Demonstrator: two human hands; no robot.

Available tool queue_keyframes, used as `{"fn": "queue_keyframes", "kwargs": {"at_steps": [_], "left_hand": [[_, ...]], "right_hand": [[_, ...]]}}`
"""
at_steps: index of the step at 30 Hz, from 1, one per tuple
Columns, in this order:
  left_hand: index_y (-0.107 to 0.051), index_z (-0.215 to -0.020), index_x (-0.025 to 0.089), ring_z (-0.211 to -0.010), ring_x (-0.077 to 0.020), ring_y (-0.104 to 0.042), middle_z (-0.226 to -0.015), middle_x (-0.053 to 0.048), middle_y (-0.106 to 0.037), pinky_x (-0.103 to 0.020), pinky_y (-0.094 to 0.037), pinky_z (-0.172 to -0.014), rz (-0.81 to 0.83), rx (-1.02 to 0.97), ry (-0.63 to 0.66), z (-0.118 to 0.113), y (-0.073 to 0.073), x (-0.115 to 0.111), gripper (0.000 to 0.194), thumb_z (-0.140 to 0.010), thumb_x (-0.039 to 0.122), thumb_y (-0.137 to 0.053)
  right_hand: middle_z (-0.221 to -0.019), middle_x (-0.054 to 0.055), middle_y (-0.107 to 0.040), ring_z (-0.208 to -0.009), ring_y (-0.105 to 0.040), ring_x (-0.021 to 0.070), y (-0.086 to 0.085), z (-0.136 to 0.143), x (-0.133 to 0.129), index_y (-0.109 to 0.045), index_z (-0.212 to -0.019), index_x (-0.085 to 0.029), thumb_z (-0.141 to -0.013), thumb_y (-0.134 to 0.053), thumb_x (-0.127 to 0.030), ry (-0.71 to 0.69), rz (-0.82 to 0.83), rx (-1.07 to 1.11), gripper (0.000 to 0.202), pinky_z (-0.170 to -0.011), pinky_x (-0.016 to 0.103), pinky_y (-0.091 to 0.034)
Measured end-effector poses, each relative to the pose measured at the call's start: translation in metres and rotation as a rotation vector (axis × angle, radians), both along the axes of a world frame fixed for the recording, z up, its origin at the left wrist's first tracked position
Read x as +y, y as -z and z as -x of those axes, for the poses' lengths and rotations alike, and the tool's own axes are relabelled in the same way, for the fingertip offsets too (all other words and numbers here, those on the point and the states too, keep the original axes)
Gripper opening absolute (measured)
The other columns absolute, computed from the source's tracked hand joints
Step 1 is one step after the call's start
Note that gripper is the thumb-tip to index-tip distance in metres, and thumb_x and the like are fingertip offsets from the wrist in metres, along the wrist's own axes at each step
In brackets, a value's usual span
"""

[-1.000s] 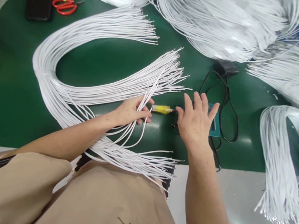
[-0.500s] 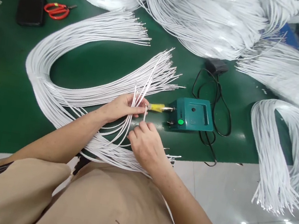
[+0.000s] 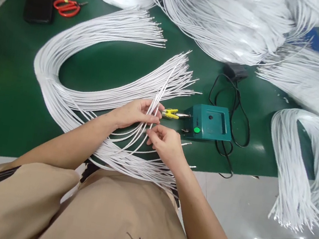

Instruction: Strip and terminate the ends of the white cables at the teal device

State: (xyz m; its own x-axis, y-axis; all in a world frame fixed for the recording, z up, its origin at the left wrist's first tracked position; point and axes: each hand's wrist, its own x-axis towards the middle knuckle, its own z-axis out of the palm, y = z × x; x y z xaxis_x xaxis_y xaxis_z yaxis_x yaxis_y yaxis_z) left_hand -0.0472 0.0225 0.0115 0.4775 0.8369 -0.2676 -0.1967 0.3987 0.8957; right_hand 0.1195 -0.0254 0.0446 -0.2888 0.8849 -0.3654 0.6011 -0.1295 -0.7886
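Observation:
My left hand point(image 3: 139, 114) is closed round a small group of white wires point(image 3: 147, 119), whose ends stick up past its fingers. Just below it, the fingers of my right hand point(image 3: 165, 141) pinch a white wire by the same group. A yellow-handled clip point(image 3: 170, 113) lies right beside my left fingertips, joined by a metal rod to a green tester box point(image 3: 211, 122) with a lit green button. Whether a wire touches the clip is hard to make out. Behind and under my hands spreads a big curved bundle of white wires point(image 3: 90, 99).
Red-handled snips point(image 3: 66, 8) lie next to a black box point(image 3: 39, 5) at the back left. Piles of white wire point(image 3: 222, 21) cover the far side. A black adapter point(image 3: 235, 72) and cord sit behind the tester. Another wire bundle point(image 3: 288, 166) hangs over the right edge.
My right hand has shifted up and its wire has come away from the clip to the group in my left hand. The yellow clip looks turned. The view has shifted slightly.

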Motion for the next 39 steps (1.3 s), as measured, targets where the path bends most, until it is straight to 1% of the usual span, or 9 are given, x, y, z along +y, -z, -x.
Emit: {"fn": "queue_keyframes", "kwargs": {"at_steps": [5, 10, 13, 18, 23, 29, 33, 35, 39], "left_hand": [[-0.052, -0.088, 0.015, -0.066, -0.0085, -0.06, -0.078, 0.002, -0.064, -0.022, -0.047, -0.066, -0.052, 0.127, -0.147, -0.006, -0.001, -0.002, 0.046, -0.056, 0.022, -0.084], [-0.047, -0.082, 0.017, -0.063, -0.0077, -0.057, -0.072, 0.004, -0.061, -0.02, -0.046, -0.062, -0.16, 0.243, -0.126, -0.009, -0.005, -0.008, 0.045, -0.057, 0.025, -0.084], [-0.045, -0.08, 0.017, -0.061, -0.0079, -0.057, -0.069, 0.005, -0.06, -0.02, -0.046, -0.06, -0.189, 0.265, -0.104, -0.009, -0.004, -0.009, 0.046, -0.057, 0.027, -0.084], [-0.045, -0.083, 0.018, -0.062, -0.0104, -0.061, -0.077, 0.0, -0.066, -0.023, -0.048, -0.06, -0.153, 0.258, -0.099, -0.008, 0.0, -0.007, 0.048, -0.058, 0.031, -0.084], [-0.046, -0.082, 0.017, -0.063, -0.0105, -0.062, -0.072, 0.002, -0.064, -0.022, -0.048, -0.06, -0.185, 0.265, -0.109, -0.01, -0.001, -0.008, 0.046, -0.058, 0.028, -0.084], [-0.044, -0.081, 0.017, -0.061, -0.0107, -0.064, -0.069, 0.001, -0.065, -0.019, -0.044, -0.053, -0.186, 0.168, -0.107, -0.013, -0.006, -0.01, 0.034, -0.072, 0.029, -0.075], [-0.042, -0.082, 0.018, -0.061, -0.01, -0.064, -0.073, 0.003, -0.065, -0.02, -0.047, -0.057, -0.194, 0.142, -0.122, -0.014, -0.004, -0.012, 0.035, -0.071, 0.027, -0.075], [-0.041, -0.082, 0.018, -0.062, -0.0104, -0.064, -0.075, 0.002, -0.065, -0.021, -0.048, -0.057, -0.202, 0.137, -0.122, -0.014, -0.002, -0.012, 0.033, -0.073, 0.024, -0.073], [-0.037, -0.08, 0.019, -0.065, -0.0119, -0.067, -0.075, 0.001, -0.066, -0.021, -0.049, -0.059, -0.22, 0.063, -0.081, -0.016, -0.003, -0.014, 0.03, -0.078, 0.019, -0.067]], "right_hand": [[-0.066, -0.001, -0.067, -0.056, -0.056, 0.0119, -0.016, -0.012, 0.008, -0.064, -0.072, -0.02, -0.084, -0.053, -0.034, 0.046, -0.072, 0.001, 0.022, -0.059, 0.024, -0.04], [-0.063, -0.003, -0.061, -0.057, -0.052, 0.0115, -0.017, -0.012, 0.028, -0.065, -0.08, -0.02, -0.073, -0.068, -0.045, 0.224, -0.163, 0.052, 0.026, -0.056, 0.024, -0.039], [-0.06, -0.003, -0.058, -0.055, -0.049, 0.0101, -0.01, -0.007, 0.035, -0.062, -0.07, -0.019, -0.067, -0.073, -0.045, 0.266, -0.072, 0.251, 0.028, -0.053, 0.024, -0.039], [-0.066, -0.002, -0.059, -0.05, -0.046, 0.0076, -0.009, -0.005, 0.036, -0.063, -0.071, -0.018, -0.073, -0.067, -0.052, 0.507, -0.083, 0.492, 0.034, -0.053, 0.024, -0.044], [-0.063, -0.003, -0.059, -0.053, -0.048, 0.0081, -0.006, -0.005, 0.034, -0.065, -0.072, -0.017, -0.063, -0.078, -0.044, 0.465, -0.016, 0.444, 0.031, -0.053, 0.023, -0.043], [-0.065, -0.003, -0.057, -0.056, -0.046, 0.0075, 0.002, -0.004, 0.031, -0.068, -0.076, -0.016, -0.067, -0.074, -0.034, 0.487, 0.151, 0.725, 0.021, -0.057, 0.024, -0.041], [-0.053, -0.007, -0.039, -0.049, -0.036, 0.0067, 0.001, -0.001, 0.029, -0.054, -0.058, -0.018, -0.067, -0.074, -0.031, 0.527, 0.34, 0.882, 0.025, -0.053, 0.024, -0.039], [-0.051, -0.008, -0.034, -0.047, -0.035, 0.0074, 0.0, -0.001, 0.031, -0.047, -0.054, -0.02, -0.069, -0.072, -0.034, 0.515, 0.364, 0.883, 0.032, -0.052, 0.025, -0.038], [-0.052, -0.007, -0.035, -0.047, -0.039, 0.0087, -0.001, -0.002, 0.038, -0.056, -0.064, -0.02, -0.07, -0.071, -0.048, 0.465, 0.32, 0.797, 0.032, -0.048, 0.025, -0.035]]}}
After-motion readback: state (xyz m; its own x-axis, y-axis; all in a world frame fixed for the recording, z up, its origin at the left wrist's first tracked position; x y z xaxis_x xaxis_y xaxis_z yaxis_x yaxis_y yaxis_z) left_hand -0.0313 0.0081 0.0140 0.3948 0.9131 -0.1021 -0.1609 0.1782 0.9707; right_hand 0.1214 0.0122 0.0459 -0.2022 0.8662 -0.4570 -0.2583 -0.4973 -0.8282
